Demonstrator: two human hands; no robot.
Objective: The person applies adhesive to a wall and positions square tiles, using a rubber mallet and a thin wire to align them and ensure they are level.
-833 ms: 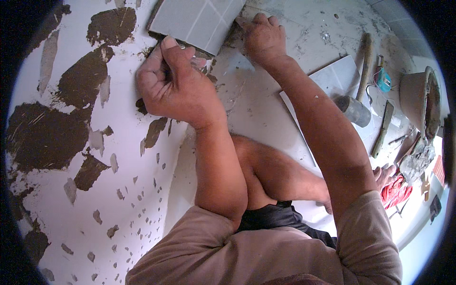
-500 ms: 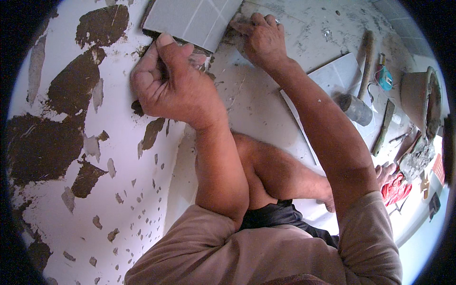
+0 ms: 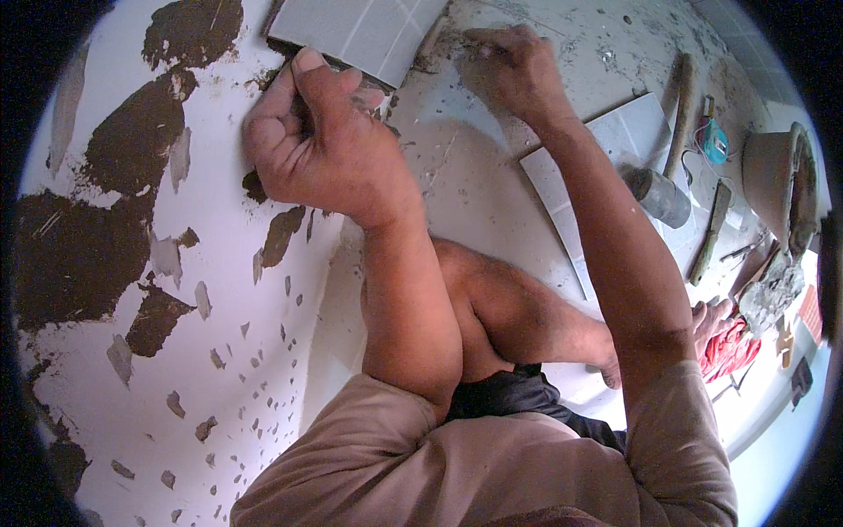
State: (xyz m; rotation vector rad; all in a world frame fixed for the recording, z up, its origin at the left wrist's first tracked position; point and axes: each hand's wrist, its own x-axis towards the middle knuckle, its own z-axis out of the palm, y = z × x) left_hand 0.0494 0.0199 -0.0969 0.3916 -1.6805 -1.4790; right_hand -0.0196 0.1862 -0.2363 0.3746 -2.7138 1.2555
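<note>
A grey wall tile (image 3: 360, 35) with pale lines is set against the patchy white wall at the top, reaching past the frame edge. My left hand (image 3: 329, 145) is closed at its lower edge, thumb on the corner side and fingers curled by the underside. Right of the tile, over the dusty floor, is my right hand (image 3: 522, 79). Its fingers are bent inward with the index finger pointing toward the tile; whatever they pinch, if anything, is hidden. Dark, crumbly mortar (image 3: 435, 48) lies on the floor between tile and right hand.
Brown mortar patches (image 3: 83, 263) and chipped marks cover the wall at left. Beneath my right forearm, loose tiles (image 3: 562, 198) lie on the floor. Farther right are a mallet (image 3: 659, 198), a teal tape measure (image 3: 714, 145), a bucket (image 3: 768, 176) and a red cloth (image 3: 729, 347).
My right hand has shifted right, away from the tile. My left hand stays at the tile's lower edge, and the view has moved slightly.
</note>
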